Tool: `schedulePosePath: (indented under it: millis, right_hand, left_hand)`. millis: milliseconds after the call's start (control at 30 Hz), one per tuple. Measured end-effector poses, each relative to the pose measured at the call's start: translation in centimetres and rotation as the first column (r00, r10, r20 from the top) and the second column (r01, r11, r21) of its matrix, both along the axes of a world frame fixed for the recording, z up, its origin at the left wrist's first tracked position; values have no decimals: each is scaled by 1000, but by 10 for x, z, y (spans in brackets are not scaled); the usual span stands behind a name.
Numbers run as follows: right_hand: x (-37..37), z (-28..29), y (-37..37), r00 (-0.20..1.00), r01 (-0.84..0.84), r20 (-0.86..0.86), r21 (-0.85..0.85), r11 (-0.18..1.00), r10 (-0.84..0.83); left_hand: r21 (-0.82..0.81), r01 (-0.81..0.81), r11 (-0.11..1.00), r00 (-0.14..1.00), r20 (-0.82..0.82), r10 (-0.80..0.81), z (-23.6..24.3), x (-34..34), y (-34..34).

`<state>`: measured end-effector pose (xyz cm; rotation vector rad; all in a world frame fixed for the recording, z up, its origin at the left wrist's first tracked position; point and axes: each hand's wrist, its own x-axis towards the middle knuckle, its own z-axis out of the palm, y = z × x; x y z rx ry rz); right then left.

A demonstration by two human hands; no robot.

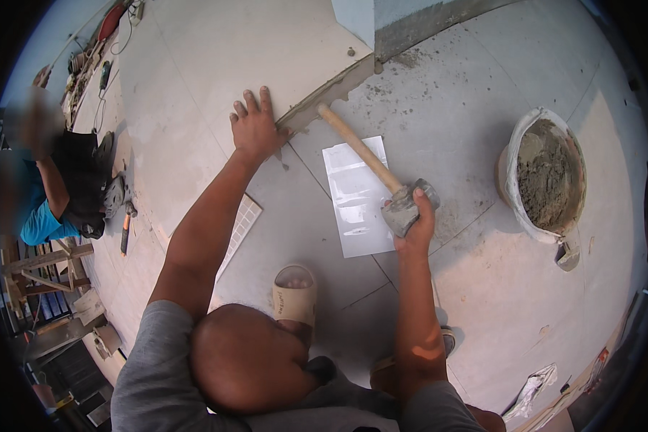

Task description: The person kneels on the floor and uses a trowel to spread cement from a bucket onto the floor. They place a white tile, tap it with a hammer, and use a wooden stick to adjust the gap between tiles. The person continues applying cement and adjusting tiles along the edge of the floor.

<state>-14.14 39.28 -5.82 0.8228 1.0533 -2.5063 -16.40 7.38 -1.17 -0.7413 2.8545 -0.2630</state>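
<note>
My left hand (pixel 254 131) lies flat with fingers spread on a large pale floor tile (pixel 187 65), close to its corner. Grey mortar shows along that tile's edge (pixel 324 97). In my right hand (pixel 417 227) is a mallet (pixel 363 155), held by its mortar-smeared dark head. Its wooden handle points up and left, and the handle's end is near the mortared edge. Beneath the mallet, a shiny white sheet (pixel 354 216) rests on grey tiles.
At the right stands a bucket (pixel 507 173) of wet mortar, a trowel (pixel 567 255) by its rim. A gridded white panel (pixel 241 225) lies below my left forearm. At far left another person (pixel 50 201) crouches near an orange-handled hammer (pixel 125 234). A wall corner (pixel 374 43) rises ahead.
</note>
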Motion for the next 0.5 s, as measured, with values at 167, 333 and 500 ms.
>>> schedulePosePath:
  millis: [167, 333, 500]
  right_hand:
    - [3, -3, 6, 999, -54, 2, -25, 998, 54]
    - [-1, -7, 6, 996, -71, -64, -24, 997, 69]
    - [-15, -1, 59, 995, 54, -75, -70, 996, -59]
  left_hand:
    - [-36, 20, 999, 999, -28, -21, 1, 2, 4]
    - [-15, -13, 1000, 1000, -26, 13, -2, 2, -1]
    - [336, 106, 936, 989, 64, -135, 35, 38, -60]
